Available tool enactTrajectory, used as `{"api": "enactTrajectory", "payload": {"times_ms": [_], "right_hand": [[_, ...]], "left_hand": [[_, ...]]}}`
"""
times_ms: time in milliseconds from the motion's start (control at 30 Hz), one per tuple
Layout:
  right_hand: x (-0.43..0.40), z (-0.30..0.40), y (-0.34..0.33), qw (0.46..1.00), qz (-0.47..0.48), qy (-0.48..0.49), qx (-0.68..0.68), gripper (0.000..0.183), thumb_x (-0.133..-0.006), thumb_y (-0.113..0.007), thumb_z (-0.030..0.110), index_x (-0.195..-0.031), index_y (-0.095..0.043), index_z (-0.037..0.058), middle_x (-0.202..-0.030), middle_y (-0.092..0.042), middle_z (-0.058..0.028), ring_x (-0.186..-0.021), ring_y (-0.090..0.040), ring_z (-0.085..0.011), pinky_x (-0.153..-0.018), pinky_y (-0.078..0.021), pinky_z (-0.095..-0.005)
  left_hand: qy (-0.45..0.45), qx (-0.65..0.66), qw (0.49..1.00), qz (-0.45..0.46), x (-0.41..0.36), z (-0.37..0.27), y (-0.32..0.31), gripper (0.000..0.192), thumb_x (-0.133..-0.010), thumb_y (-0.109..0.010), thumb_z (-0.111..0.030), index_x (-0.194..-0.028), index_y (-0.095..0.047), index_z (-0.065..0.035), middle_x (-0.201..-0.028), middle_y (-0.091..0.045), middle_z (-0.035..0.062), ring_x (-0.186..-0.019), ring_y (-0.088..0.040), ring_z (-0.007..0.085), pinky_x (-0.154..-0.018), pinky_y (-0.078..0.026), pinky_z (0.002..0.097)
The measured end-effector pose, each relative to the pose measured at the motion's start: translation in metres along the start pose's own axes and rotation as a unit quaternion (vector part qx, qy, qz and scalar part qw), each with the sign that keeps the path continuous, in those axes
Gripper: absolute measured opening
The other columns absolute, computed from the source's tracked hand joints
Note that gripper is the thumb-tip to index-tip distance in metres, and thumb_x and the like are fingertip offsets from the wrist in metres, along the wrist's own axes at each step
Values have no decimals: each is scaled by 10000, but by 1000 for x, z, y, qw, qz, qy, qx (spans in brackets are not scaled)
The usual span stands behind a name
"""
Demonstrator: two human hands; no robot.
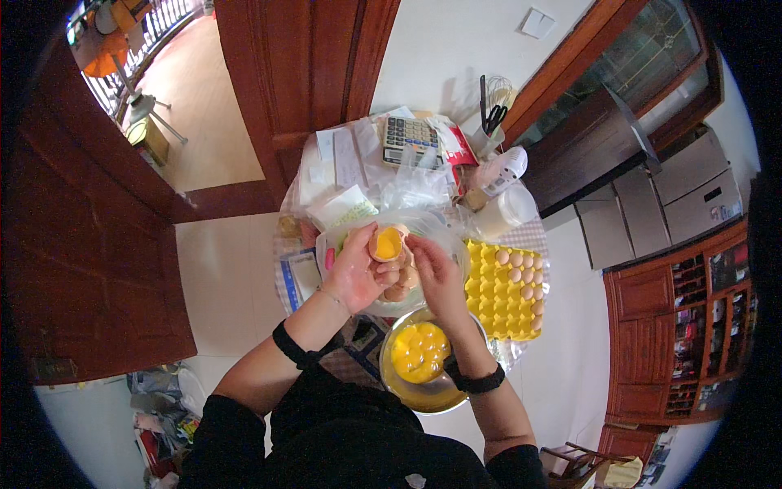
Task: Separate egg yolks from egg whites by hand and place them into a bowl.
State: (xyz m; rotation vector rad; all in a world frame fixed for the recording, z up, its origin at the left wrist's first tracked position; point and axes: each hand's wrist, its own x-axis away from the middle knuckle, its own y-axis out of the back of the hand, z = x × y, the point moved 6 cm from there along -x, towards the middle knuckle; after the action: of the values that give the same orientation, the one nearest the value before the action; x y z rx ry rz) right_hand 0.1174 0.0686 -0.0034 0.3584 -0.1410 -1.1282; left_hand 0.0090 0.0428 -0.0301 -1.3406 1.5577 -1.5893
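My left hand (354, 275) holds a broken eggshell (377, 252) with its opening towards me, and yellow yolk (388, 246) shows inside. Just right of the shell is my right hand (435, 269), its fingers bent together; whether they pinch a piece of shell cannot be made out. Beneath both hands lies a pale plastic bag (449, 235) with several brown eggshells (400, 290) in it. Closer to my body, a metal bowl (421, 400) contains several raw egg yolks (418, 351), and my right forearm covers part of its rim.
A yellow egg tray (489, 299) with several brown eggs (516, 275) stands at the right. Farther back are a lidded tub (513, 208), a white hand mixer (504, 170), a calculator (412, 137), papers (345, 159) and a cup holding scissors (493, 119). A wooden door (293, 73) borders the table.
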Motion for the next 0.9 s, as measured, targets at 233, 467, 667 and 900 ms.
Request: {"api": "enactTrajectory", "payload": {"times_ms": [233,467,667,900], "right_hand": [[2,-24,-34,763,86,-246,-592,340,-938,-386,274,-1184,-442,46,-1123,-534,-94,-1037,-520,-215,-903,-424,-314],[4,-34,-25,737,52,-266,-619,294,-928,-404,219,-1157,-450,41,-1158,-508,-116,-1032,-521,-225,-890,-454,-344],[1,-39,-15,722,29,-267,-638,275,-916,-433,170,-1139,-458,12,-1118,-514,-132,-998,-534,-249,-866,-479,-335],[-5,-36,5,761,4,-231,-606,271,-921,-424,184,-1105,-469,-10,-1090,-521,-140,-1014,-529,-238,-894,-461,-347]], "left_hand": [[-398,-649,644,-75,12,-14,-42,178,-872,-484,-212,-957,-508,-58,-807,-509,100,-736,-505,219,-663,-410,311],[-413,-734,534,-79,25,-13,-66,237,-847,-507,-178,-1027,-484,-25,-966,-481,172,-900,-492,333,-790,-396,384],[-393,-716,571,-88,33,-26,-53,285,-847,-504,-175,-1085,-464,-23,-986,-470,179,-923,-484,344,-826,-387,394],[-278,-829,474,-105,30,-12,-34,283,-881,-446,-178,-1139,-458,-61,-1110,-453,188,-1002,-489,365,-855,-406,403]]}}
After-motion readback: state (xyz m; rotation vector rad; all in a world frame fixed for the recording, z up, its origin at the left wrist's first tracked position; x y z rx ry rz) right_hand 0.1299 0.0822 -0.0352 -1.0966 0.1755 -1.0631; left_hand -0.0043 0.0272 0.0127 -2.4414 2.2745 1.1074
